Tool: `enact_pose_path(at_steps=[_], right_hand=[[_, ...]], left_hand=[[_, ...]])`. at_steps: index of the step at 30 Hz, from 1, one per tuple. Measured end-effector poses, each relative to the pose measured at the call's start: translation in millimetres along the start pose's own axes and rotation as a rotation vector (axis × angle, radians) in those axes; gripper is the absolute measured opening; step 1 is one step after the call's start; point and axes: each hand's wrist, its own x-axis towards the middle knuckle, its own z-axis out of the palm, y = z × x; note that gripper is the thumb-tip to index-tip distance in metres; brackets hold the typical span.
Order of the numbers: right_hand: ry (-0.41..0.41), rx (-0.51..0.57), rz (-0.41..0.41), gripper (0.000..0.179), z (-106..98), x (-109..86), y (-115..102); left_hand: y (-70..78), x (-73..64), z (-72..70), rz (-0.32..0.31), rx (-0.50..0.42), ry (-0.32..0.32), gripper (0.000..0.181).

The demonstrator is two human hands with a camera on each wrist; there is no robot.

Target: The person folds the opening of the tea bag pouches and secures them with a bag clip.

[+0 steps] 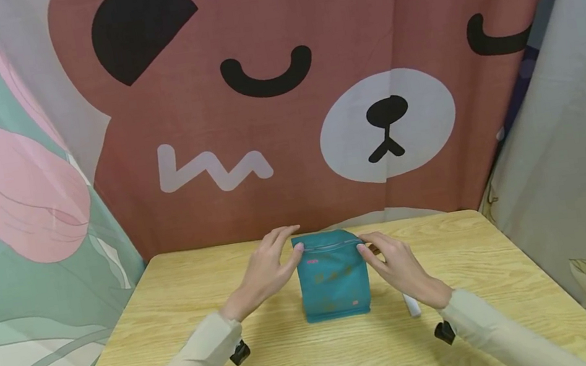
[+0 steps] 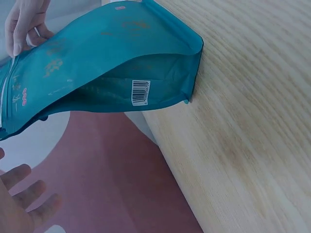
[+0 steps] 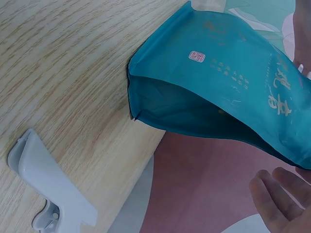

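A teal zip-top pouch (image 1: 334, 283) stands upright on the table, its zip strip running across near the top. My left hand (image 1: 267, 269) is at its upper left corner, thumb against the front and the other fingers extended past the edge. In the left wrist view, these fingers (image 2: 29, 201) are spread and apart from the pouch. At the upper right corner, my right hand (image 1: 401, 263) pinches the pouch by the zip between thumb and fingers. A barcode label (image 2: 140, 92) shows on the pouch's folded side in the left wrist view.
A white sealing clip (image 3: 48, 179) lies on the wooden table (image 1: 273, 361), just right of the pouch and partly under my right forearm in the head view. Behind the table's far edge hangs a curtain (image 1: 207, 214) with a bear print.
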Motion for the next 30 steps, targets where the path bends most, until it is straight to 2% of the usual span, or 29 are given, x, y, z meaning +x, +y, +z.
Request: enact_pose_path(at_steps=[13, 21, 30], right_hand=[[0.04, -0.005, -0.025, 0.012, 2.4, 0.9, 0.4], [0.035, -0.004, -0.012, 0.011, 2.5, 0.5, -0.9], [0.049, -0.009, -0.022, 0.01, 3.3, 1.7, 0.4]], left_hand=[[5.6, 2.9, 4.7, 0.004, -0.01, -0.008, 0.049], [6.3, 3.6, 8.3, 0.045, -0.036, 0.039, 0.042], [8.0, 6.6, 8.9, 0.081, -0.05, 0.062, 0.037]])
